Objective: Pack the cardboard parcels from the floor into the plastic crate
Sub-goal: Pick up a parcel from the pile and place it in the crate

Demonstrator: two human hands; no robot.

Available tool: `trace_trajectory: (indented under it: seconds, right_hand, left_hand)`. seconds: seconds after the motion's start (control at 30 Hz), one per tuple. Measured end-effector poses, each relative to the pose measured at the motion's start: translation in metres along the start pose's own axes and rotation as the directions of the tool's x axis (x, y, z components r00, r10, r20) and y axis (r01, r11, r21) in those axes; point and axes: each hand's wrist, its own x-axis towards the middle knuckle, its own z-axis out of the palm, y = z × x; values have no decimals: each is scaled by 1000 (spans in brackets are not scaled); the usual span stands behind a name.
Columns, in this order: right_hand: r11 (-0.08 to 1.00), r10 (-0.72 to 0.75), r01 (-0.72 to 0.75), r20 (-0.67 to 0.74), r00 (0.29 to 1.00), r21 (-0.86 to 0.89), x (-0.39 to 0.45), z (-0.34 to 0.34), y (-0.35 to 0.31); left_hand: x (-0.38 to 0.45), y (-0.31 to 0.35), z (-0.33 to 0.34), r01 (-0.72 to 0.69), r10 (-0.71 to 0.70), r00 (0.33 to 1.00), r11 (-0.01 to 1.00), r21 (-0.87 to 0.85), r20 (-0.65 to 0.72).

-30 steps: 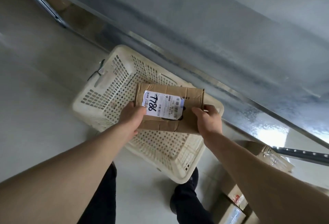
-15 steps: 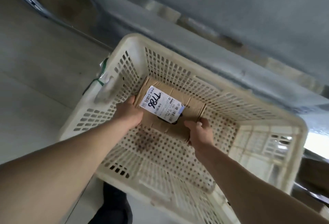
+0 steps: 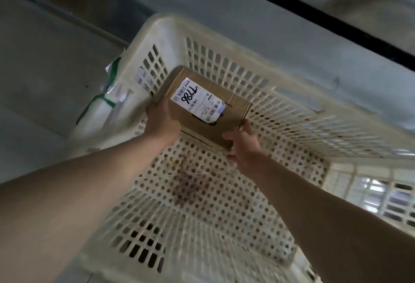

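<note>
Since the earlier frame the cardboard parcel (image 3: 208, 112) has gone deeper into the cream plastic crate (image 3: 292, 94), now low in its far corner by the perforated walls. Left hand (image 3: 162, 123) grips the parcel's left edge, fingers curled round it. Right hand (image 3: 243, 145) holds the near right corner, thumb on top. The white shipping label (image 3: 197, 100) faces up. Whether the parcel touches the crate floor cannot be told.

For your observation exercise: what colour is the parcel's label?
White with black print, on the label; head view.
</note>
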Motion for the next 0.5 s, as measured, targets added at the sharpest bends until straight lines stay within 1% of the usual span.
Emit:
trace_trajectory:
  seconds: [0.03,0.13,0.17,0.2,0.23,0.33,0.5]
  right_hand:
    - [1000,3,-2,17,1000,-19,1,0,1]
    - [999,7,-5,57,998,-33,6,-3,9]
    - [999,4,-1,61,998,-43,5,-4,9]
    - [999,7,-3,69,998,-49,5,-5,10]
    - [997,4,2,79,997,-77,5,-5,10]
    - [989,-3,18,103,995,-149,5,-5,11]
    - [986,-1,23,130,991,-163,8,-5,4]
  left_hand:
    - [-3,-4,4,-19,19,1000,1000,14,-10]
    - [-21,-7,7,-189,199,978,972,137,-62]
    - [-25,-11,10,-225,237,970,957,182,-51]
    - [-27,-13,11,-230,239,971,947,222,-13]
    - [-28,-14,11,-208,205,978,944,256,38]
    - [-24,-10,10,-123,61,976,944,305,207]
    - [-6,-10,-5,-137,26,935,947,292,354]
